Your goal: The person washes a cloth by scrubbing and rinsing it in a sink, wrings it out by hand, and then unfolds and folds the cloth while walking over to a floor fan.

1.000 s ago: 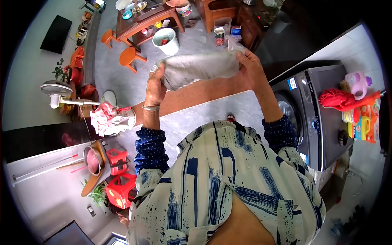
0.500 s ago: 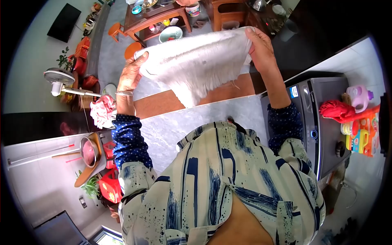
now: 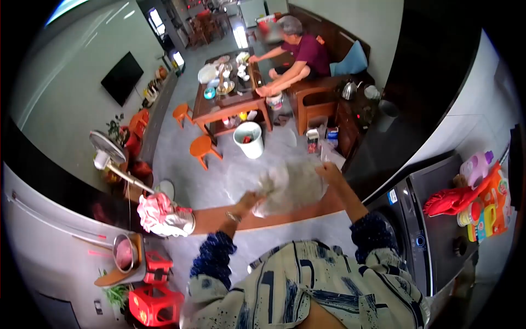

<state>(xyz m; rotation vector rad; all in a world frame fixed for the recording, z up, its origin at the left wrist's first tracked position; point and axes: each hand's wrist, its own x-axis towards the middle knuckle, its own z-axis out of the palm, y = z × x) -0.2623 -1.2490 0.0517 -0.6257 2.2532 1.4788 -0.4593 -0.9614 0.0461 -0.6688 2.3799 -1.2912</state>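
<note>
A white cloth (image 3: 295, 189), blurred by motion, hangs stretched between my two hands in front of me. My left hand (image 3: 248, 203), with a bracelet at the wrist, is closed on the cloth's left end, where the fabric bunches. At the upper right corner my right hand (image 3: 331, 174) grips it with the fingers curled in. Both arms reach forward and down, the cloth hanging over the brown floor strip (image 3: 213, 219).
A washing machine (image 3: 438, 219) with detergent on top stands right. Left are a fan (image 3: 107, 145) with pink cloth near it and red stools (image 3: 156, 304). Ahead are a white bucket (image 3: 249, 141), orange stools (image 3: 205, 148), a wooden table (image 3: 219, 112) and a seated person (image 3: 312, 57).
My hands have lowered and come closer together, and the cloth has gone from spread wide to bunched and blurred. The view has tilted up, bringing the seated person into sight.
</note>
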